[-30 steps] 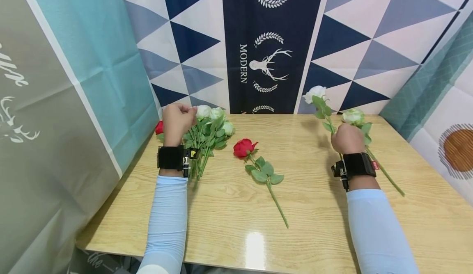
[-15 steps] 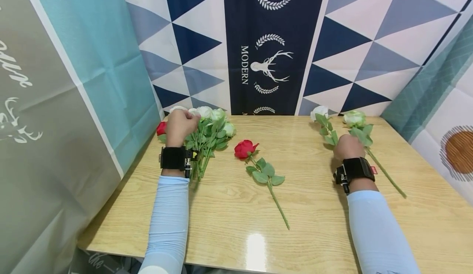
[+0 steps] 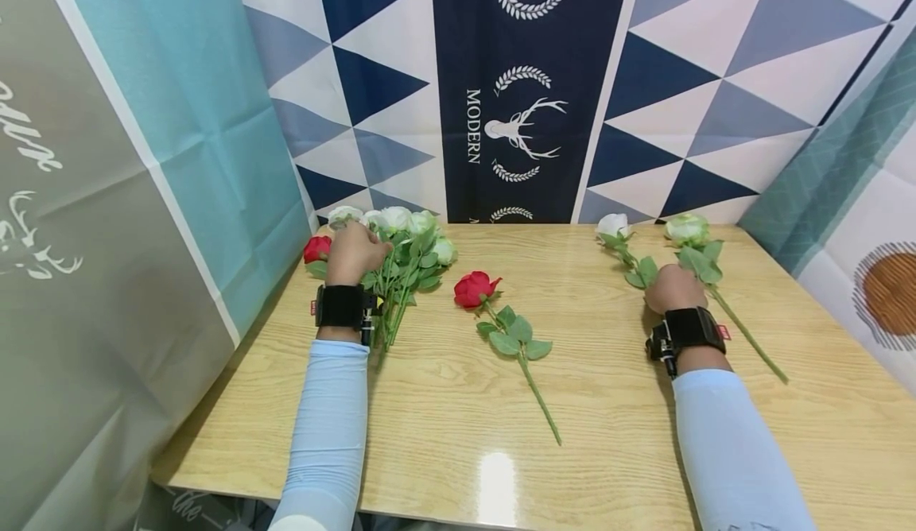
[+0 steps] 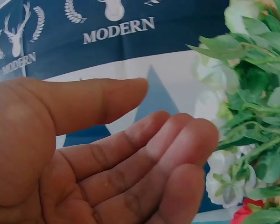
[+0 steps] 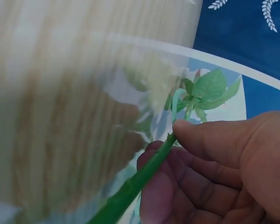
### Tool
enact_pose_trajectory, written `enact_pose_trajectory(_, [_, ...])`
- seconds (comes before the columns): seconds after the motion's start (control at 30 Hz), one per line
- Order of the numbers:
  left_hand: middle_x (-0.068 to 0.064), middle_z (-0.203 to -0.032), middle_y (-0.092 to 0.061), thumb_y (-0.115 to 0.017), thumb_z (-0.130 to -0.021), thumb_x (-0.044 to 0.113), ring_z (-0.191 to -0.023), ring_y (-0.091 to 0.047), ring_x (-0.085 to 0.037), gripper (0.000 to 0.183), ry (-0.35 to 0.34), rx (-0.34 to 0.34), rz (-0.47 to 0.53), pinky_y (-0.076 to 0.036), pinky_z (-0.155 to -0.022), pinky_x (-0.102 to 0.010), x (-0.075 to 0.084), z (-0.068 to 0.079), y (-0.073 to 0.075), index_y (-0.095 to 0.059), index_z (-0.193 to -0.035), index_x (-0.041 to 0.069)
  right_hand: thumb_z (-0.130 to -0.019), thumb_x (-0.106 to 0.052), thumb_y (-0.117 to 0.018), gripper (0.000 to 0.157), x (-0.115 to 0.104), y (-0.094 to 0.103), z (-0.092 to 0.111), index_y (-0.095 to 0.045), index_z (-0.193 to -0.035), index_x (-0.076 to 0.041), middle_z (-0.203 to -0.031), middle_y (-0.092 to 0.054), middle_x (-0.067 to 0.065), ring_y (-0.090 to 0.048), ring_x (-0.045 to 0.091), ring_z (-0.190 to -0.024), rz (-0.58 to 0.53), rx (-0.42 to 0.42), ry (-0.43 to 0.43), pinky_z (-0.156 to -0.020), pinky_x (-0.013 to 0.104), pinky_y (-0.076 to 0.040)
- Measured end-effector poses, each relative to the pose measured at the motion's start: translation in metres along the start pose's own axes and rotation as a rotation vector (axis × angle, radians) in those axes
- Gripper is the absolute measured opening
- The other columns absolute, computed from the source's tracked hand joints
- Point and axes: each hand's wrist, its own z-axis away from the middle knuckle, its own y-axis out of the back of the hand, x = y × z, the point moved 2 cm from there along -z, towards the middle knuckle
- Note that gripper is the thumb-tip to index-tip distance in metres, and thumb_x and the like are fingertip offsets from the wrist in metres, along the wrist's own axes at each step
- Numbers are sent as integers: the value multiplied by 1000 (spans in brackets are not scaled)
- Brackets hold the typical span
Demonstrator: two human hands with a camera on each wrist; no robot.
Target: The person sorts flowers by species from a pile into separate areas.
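"MODERN" and cut-off "RN" on navy panel (image 3: 528,42), "the" on dark cloth (image 3: 207,515), partial script on curtain (image 3: 107,277)

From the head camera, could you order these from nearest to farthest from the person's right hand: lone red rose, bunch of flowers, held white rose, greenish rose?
From the right hand:
1. Held white rose: its stem is in that hand.
2. Greenish rose: just to the right.
3. Lone red rose: to the left, around the middle.
4. Bunch of flowers: farther left.

Relative to middle rose (image 3: 520,329): beneath, table (image 3: 429,436) | left, flower bunch (image 3: 408,259) beside left hand (image 3: 355,253) | right, held flower (image 3: 647,270) in right hand (image 3: 674,288), then outermost flower (image 3: 704,265) | behind, backdrop (image 3: 522,86)
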Motion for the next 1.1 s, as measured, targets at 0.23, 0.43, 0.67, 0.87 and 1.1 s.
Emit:
enact_pose_trajectory(0.23, [0, -48, -39, -73, -96, 22, -44, -38, -16, 51, 42, -89, -81, -41, -53, -36, -8, -4, -11, -48, -53, 14, -96, -16, -57, 32, -2, 3, 5, -64, -99, 14, -94, -62, 35, -60, 42, -77, -34, -12, -20, -60, 46, -48])
enact_pose_trajectory(0.43, [-2, -49, -47, -75, -94, 14, -47, -48, -19, 48, 42, -124, -77, -46, -59, -37, -14, -10, -23, -49, -53, 13, -97, -19, -55, 31, -8, 11, 10, -64, -81, 7, -76, -61, 22, -58, 37, -69, -32, 11, -24, -56, 45, -47])
enact_pose_trajectory(0.67, [-3, -50, -54, -75, -94, 17, -47, -53, -17, 25, 84, -226, -109, -49, -62, -36, -21, -16, -39, -76, -80, -4, -95, -16, -52, 29, -18, 27, 17, -65, -83, 7, -86, -63, 28, -61, 41, -75, -21, 81, -20, -56, 52, -49])
enact_pose_trajectory(0.87, [-4, -52, -55, -77, -94, 19, -51, -55, -19, 25, 94, -239, -131, -49, -59, -37, -22, -17, -49, -78, -85, -4, -98, -19, -47, 39, -26, 32, 20, -53, -61, -7, -62, -52, 11, -51, 28, -57, -27, 102, 39, -48, 40, -41])
enact_pose_trajectory(1.1, [-3, -51, -55, -79, -92, 22, -48, -54, -17, 27, 51, -219, -188, -49, -61, -37, -16, -15, -61, -78, -80, -2, -97, -19, -48, 41, -35, 30, 23, -47, -57, -13, -58, -48, 7, -49, 28, -55, -15, 106, 84, -49, 40, -40])
